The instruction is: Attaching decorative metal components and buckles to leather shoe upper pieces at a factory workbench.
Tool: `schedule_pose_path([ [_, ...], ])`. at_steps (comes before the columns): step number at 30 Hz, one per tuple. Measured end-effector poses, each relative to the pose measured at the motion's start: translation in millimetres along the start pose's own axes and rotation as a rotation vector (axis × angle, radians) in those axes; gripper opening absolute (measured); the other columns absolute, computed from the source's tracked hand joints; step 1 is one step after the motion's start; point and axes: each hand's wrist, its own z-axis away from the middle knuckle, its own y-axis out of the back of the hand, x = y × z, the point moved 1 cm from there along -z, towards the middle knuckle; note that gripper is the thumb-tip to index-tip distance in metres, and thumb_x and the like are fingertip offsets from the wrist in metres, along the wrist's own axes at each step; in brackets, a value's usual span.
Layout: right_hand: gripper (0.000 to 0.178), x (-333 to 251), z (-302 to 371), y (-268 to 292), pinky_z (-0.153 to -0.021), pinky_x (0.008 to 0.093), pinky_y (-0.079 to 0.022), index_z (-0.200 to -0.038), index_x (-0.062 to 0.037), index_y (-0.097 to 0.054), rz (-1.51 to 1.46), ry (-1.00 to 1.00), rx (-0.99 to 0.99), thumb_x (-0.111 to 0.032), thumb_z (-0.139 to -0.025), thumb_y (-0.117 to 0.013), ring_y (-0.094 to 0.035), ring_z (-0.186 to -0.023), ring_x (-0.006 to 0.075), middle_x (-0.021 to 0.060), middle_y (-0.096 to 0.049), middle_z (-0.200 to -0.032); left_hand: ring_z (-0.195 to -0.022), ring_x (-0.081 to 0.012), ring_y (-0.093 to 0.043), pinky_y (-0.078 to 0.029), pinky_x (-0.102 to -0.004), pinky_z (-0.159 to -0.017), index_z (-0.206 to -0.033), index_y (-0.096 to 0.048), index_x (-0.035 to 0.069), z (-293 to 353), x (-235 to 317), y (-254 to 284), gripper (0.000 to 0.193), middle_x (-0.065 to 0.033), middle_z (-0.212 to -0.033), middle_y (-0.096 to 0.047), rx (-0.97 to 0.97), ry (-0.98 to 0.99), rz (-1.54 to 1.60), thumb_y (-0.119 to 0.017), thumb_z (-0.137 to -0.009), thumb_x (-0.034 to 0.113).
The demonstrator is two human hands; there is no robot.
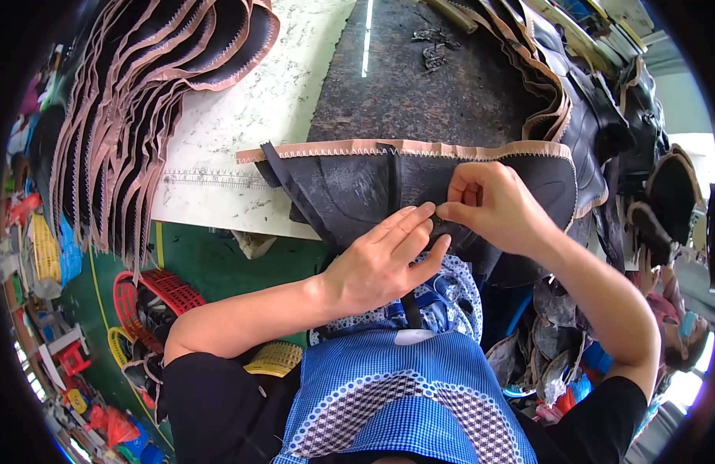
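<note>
A black, leather-looking panel (350, 189) lies across the near edge of the table, its far edge bound with a tan strip (334, 148) sewn in pale zigzag stitching. Over its near part is my left hand (388, 255), fingers spread, fingertips on the black material. Just to the right, my right hand (497, 201) holds thumb and forefinger pinched together, almost touching the left fingertips. Whatever lies in that pinch is too small to make out. A loose black strip (284, 182) hangs slantwise at the panel's left end.
Several similar tan-edged pieces (133, 100) drape over the table's left side. More black pieces (578, 100) are heaped at the right. A dark board (419, 93) covers part of the white table (241, 116). Red baskets (168, 298) stand on the green floor; another person (679, 325) is at far right.
</note>
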Motion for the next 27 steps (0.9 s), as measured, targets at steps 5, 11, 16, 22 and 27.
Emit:
schedule_pose_path([
  [5, 0.03, 6.9, -9.4, 12.6, -0.064, 0.0347, -0.053, -0.077, -0.002, -0.069, 0.008, -0.041, -0.123, -0.028, -0.078, -0.084, -0.068, -0.069, 0.021, 0.0086, -0.069, -0.071, -0.118, -0.031, -0.067, -0.059, -0.0412, -0.1, -0.121, -0.072, 0.009, -4.4, -4.4, -1.7, 0.041, -0.0132, -0.109, -0.062, 0.017, -0.01, 0.02, -0.071, -0.08, 0.006],
  [11, 0.033, 5.1, -8.1, 15.9, -0.065, 0.0365, -0.053, -0.082, -0.0032, -0.068, 0.125, 0.045, -0.151, -0.032, -0.078, -0.085, -0.07, -0.072, 0.0232, 0.0091, -0.069, -0.075, -0.118, -0.0289, -0.067, -0.058, -0.0402, -0.1, -0.122, -0.073, 0.011, -9.4, -10.2, 1.5, 0.041, -0.0116, -0.109, -0.063, 0.005, -0.004, 0.018, -0.071, -0.08, 0.009],
  [16, 0.034, 13.6, -8.0, 7.7, -0.061, 0.0394, -0.049, -0.077, -0.0055, -0.061, 0.162, 0.242, -0.068, -0.027, -0.075, -0.087, -0.065, -0.07, 0.0263, 0.0095, -0.063, -0.073, -0.104, -0.0282, -0.067, -0.057, -0.0361, -0.086, -0.105, -0.07, 0.004, -12.1, -14.4, 9.4, 0.03, -0.0121, -0.114, -0.063, 0.023, 0.056, 0.074, -0.075, -0.079, 0.017],
  [22, 0.01, 23.1, 28.8, 55.2, -0.061, 0.0225, -0.048, -0.09, -0.0051, -0.065, -0.443, 0.13, 0.162, -0.013, -0.094, -0.07, -0.06, -0.07, 0.0072, -0.0006, -0.062, -0.078, -0.12, -0.0292, -0.059, -0.048, -0.0404, -0.1, -0.112, -0.068, 0.0, -27.6, -15.2, 6.8, 0.052, -0.0116, -0.118, -0.066, 0.004, -0.021, 0.078, -0.081, -0.069, 0.025],
  [27, 0.013, 93.1, 62.8, 129.4, -0.058, 0.019, -0.03, -0.106, -0.005, -0.06, -0.731, 0.333, 0.587, -0.018, -0.104, -0.061, -0.04, -0.067, 0.0024, -0.0054, -0.046, -0.078, -0.065, -0.0306, -0.069, -0.055, -0.0446, -0.06, -0.076, -0.064, 0.006, -51.1, -35.5, -2.5, 0.012, -0.0145, -0.071, -0.068, -0.146, -0.015, 0.101, -0.06, -0.084, 0.015],
])
